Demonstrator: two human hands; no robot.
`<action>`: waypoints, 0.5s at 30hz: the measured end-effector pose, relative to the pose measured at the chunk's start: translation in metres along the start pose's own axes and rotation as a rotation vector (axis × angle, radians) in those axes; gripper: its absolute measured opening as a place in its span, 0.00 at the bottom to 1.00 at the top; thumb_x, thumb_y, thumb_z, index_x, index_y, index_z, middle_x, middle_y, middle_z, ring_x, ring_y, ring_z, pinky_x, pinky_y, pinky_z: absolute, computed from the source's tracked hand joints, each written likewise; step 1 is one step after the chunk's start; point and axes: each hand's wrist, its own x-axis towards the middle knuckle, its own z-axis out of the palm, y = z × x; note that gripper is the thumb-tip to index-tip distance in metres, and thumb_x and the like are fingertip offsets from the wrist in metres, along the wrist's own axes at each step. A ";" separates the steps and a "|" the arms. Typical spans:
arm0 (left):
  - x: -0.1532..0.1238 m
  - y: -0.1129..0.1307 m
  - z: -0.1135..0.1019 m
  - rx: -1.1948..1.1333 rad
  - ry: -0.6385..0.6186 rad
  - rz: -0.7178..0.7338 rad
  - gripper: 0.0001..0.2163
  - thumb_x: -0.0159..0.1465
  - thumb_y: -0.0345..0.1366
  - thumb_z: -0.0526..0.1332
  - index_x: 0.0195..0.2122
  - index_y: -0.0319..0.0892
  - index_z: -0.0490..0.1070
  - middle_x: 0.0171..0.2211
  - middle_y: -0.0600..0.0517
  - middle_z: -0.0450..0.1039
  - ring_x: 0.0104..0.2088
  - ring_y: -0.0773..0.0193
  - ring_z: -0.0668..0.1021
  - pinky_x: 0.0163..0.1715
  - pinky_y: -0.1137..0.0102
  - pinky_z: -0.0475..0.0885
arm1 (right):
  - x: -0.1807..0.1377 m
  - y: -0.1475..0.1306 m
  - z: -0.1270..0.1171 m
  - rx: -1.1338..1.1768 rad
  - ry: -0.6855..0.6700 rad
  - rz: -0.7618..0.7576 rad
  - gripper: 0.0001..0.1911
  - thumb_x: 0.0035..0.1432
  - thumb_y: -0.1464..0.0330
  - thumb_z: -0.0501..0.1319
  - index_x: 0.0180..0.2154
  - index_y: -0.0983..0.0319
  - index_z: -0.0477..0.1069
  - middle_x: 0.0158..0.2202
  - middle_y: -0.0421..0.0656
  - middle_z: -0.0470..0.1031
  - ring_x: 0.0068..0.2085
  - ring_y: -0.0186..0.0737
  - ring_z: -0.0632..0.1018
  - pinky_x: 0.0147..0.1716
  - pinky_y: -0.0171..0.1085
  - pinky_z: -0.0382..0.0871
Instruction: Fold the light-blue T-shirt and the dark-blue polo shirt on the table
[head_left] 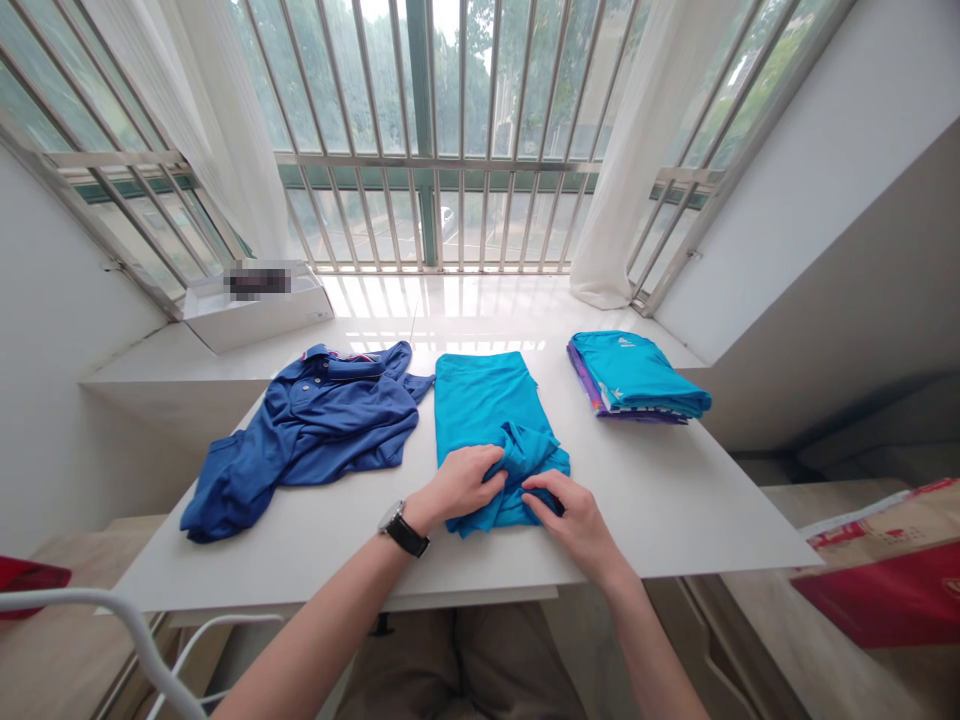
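A turquoise shirt (484, 395) lies on the white table (637, 520) in front of me. Its far half is flat with straight edges, while the near half is bunched up. My left hand (466, 482) has its fingers closed on the bunched cloth from the left. From the right, my right hand (564, 505) pinches the near right part of the same shirt between thumb and fingers. The fingertips of both hands are partly lost in the creases. To the left, a dark blue polo shirt (345, 420) lies loosely spread, collar toward the window.
A stack of folded shirts (637, 370), turquoise on top, sits at the table's right. On the windowsill at the left is a white box (262, 315). A red and tan bag (892, 570) stands off to the right, and a white curved tube (112, 605) is at the lower left.
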 end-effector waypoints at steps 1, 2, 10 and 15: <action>0.000 0.000 0.000 0.003 0.001 0.005 0.08 0.68 0.36 0.54 0.30 0.44 0.63 0.29 0.53 0.70 0.31 0.63 0.72 0.32 0.69 0.62 | 0.000 0.000 0.000 -0.002 -0.002 0.002 0.07 0.64 0.64 0.60 0.40 0.57 0.75 0.39 0.43 0.80 0.41 0.43 0.80 0.42 0.40 0.75; 0.000 0.000 0.000 0.006 0.002 0.008 0.08 0.68 0.36 0.54 0.30 0.44 0.63 0.29 0.53 0.70 0.31 0.63 0.72 0.32 0.69 0.62 | 0.000 -0.001 0.000 -0.004 -0.004 0.003 0.07 0.64 0.64 0.60 0.40 0.57 0.75 0.39 0.43 0.80 0.41 0.43 0.80 0.42 0.40 0.74; 0.000 0.000 0.000 0.003 -0.007 -0.006 0.08 0.68 0.36 0.53 0.31 0.44 0.64 0.30 0.52 0.71 0.32 0.62 0.73 0.32 0.69 0.63 | 0.000 0.000 0.001 -0.022 0.006 -0.022 0.07 0.65 0.64 0.59 0.40 0.57 0.75 0.39 0.44 0.80 0.40 0.44 0.80 0.41 0.41 0.75; 0.000 0.000 0.000 -0.002 0.003 0.005 0.08 0.68 0.36 0.54 0.30 0.44 0.63 0.29 0.53 0.70 0.31 0.62 0.72 0.32 0.69 0.62 | 0.000 -0.001 0.001 -0.017 -0.002 -0.015 0.07 0.65 0.64 0.58 0.40 0.57 0.74 0.39 0.44 0.80 0.40 0.44 0.80 0.41 0.41 0.75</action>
